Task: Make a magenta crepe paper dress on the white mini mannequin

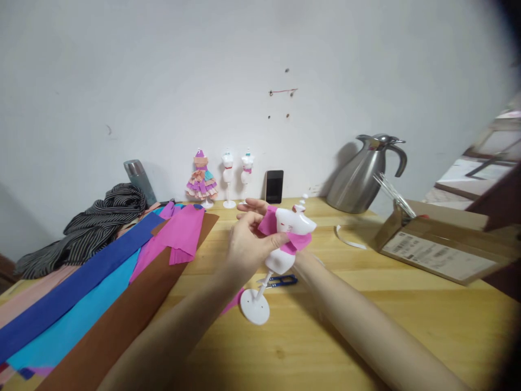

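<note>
A small white mannequin (285, 244) on a thin stand with a round foot (255, 307) is held tilted over the wooden table (366, 326). Pink crepe paper (299, 241) is wrapped round its chest. My left hand (246, 241) is closed, its thumb pressing the pink paper against the torso and its fingers stretched behind it. My right hand (305, 259) reaches in at the mannequin's waist and is mostly hidden behind it; it appears to grip the torso.
Long crepe sheets lie at left: blue (81, 277), brown (122, 320), magenta (179, 231). Striped cloth (93, 222), flask (139, 179), a dressed mannequin (201, 182), two bare ones (228, 176), phone (274, 186), steel jug (362, 174). Blue snips (280, 281) lie under my hands. A cardboard box (439, 244) stands at right.
</note>
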Tool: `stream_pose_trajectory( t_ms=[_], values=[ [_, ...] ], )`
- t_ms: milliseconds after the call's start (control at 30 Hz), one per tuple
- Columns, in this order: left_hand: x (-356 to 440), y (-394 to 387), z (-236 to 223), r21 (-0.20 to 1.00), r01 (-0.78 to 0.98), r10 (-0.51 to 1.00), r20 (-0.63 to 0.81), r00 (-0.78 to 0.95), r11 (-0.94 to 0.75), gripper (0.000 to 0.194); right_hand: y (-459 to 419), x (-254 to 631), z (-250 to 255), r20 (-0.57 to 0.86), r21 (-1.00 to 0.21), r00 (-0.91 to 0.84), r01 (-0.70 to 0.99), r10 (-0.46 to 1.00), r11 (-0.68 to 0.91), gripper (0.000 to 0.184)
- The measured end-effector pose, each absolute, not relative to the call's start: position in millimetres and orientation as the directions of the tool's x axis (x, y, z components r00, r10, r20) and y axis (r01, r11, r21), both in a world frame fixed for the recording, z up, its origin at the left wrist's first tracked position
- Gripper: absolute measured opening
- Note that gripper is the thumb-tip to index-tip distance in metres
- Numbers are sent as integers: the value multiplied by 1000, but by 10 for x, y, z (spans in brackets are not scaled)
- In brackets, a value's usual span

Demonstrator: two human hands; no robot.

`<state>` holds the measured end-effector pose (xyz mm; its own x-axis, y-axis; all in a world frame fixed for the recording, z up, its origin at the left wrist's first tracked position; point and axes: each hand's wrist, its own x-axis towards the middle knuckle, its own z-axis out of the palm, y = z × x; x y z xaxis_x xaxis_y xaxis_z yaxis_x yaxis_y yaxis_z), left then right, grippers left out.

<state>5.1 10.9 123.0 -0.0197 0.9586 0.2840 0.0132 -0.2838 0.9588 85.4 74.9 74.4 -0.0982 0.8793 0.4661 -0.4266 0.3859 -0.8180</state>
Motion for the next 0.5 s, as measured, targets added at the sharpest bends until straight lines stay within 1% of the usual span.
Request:
stream_pose_trajectory(
  t_ms=[33,100,167,233,300,367,433,500],
  values=[
    [59,106,1223,957,7,956,291,-31,-290,32,731,856,751,461,-803,-114,-475,880,359,62],
    [74,95,1213,941,55,936,337,-101,-333,30,695,875,773,431,-778,-157,-564,888,278,60],
    [85,84,1205,924,94,914,381,-140,-371,26,675,910,801,396,-784,-216,-585,893,206,55],
    [92,77,1191,911,90,902,412,-130,-403,22,679,949,822,366,-799,-264,-581,892,155,51],
    [96,73,1168,872,119,865,488,-114,-476,17,694,976,833,363,-797,-277,-587,890,142,49],
    [94,67,1138,773,229,774,624,-106,-591,16,707,989,837,375,-795,-273,-586,886,156,48],
    [91,56,1109,622,378,646,759,-77,-686,15,711,996,836,381,-807,-276,-564,882,172,48],
    [90,39,1087,468,517,532,846,-27,-717,13,717,1004,825,388,-821,-273,-537,880,195,49]
  ],
)
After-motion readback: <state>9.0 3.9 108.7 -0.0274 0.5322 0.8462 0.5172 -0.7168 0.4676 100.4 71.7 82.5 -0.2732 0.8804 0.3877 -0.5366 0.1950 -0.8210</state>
